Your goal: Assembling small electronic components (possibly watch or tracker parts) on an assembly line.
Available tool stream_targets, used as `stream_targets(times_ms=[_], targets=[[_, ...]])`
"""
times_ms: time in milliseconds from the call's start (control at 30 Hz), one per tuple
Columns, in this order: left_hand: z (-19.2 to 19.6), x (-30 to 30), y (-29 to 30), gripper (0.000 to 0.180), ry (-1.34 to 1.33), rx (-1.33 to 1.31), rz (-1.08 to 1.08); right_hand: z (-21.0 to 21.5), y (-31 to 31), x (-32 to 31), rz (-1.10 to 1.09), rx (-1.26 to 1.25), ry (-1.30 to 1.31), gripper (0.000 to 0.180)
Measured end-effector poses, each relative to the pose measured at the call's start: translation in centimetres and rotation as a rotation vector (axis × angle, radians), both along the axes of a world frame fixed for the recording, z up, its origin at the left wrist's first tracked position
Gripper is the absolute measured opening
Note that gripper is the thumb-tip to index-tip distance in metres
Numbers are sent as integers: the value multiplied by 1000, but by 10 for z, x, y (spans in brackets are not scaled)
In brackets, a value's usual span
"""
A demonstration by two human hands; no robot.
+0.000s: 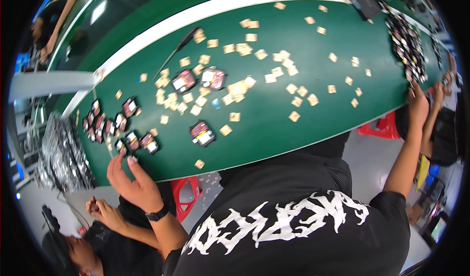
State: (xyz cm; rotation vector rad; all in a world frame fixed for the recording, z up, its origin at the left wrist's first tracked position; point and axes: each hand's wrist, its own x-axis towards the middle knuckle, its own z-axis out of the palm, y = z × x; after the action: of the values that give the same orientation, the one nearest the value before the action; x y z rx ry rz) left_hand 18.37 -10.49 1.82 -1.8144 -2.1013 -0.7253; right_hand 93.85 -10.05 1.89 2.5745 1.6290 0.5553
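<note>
My left hand [134, 182] is at the table's near left edge, fingers apart. Its fingertips come close to a small dark module [121, 147] with a pale label; whether they touch it I cannot tell. Around it lie several similar modules [132, 140] in black and dark red. My right hand [418, 104] reaches to the far right, fingertips at the near end of a long heap of black, red and white pieces [407, 46]. Blur hides what its fingers do there. Three more modules, including one nearer me [202, 133], lie toward the middle left.
Many small tan squares [237, 90] are scattered over the green table [254, 144]. A black screwdriver-like tool [178, 49] lies toward the back. Silvery bags [61, 153] are stacked at left, and a black box [364, 4] stands back right. Other people [110, 217] sit at both sides.
</note>
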Motion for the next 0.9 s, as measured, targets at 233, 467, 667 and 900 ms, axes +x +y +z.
stream_targets(times_ms=[233, 467, 667, 900], targets=[[4, 44, 9, 21, -53, 24, -201, -10, -5, -3, 67, 180, 64, 31], [4, 76, 12, 22, -74, 35, -292, -2, -16, -18, 100, 208, -81, 21], [8, 111, 15, 15, -175, 27, -511, -1, -28, -57, 238, 286, 6, 30], [19, 183, 28, 25, -1150, -591, -894, 18, -15, -169, 835, 378, 57, 27]])
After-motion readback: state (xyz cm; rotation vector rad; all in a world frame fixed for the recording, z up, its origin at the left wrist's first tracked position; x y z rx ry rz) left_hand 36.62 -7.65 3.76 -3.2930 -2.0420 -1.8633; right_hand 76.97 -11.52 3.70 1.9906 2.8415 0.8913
